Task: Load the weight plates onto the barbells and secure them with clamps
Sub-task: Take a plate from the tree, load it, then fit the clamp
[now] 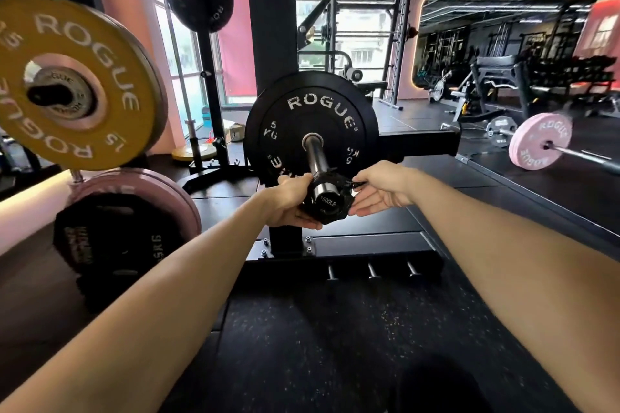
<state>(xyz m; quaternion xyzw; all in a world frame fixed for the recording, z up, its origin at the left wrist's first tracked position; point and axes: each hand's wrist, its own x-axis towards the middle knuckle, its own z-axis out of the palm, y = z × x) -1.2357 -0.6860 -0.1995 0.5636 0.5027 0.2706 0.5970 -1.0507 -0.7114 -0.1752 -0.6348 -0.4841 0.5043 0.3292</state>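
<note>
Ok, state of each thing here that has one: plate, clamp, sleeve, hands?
black 5 kg plate: loaded on the sleeve
barbell sleeve: bare between plate and clamp
clamp: at the sleeve's end, apart from the plate
left hand: grips the clamp
right hand: pinches the clamp's lever

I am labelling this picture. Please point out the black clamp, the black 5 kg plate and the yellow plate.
black clamp (330, 215): head view, its lower front rim.
black 5 kg plate (320, 102): head view, on the ROGUE lettering.
yellow plate (87, 33): head view, upper face.

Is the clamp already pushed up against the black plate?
No: the clamp sits at the sleeve's end, with bare bar between it and the black plate.
</note>
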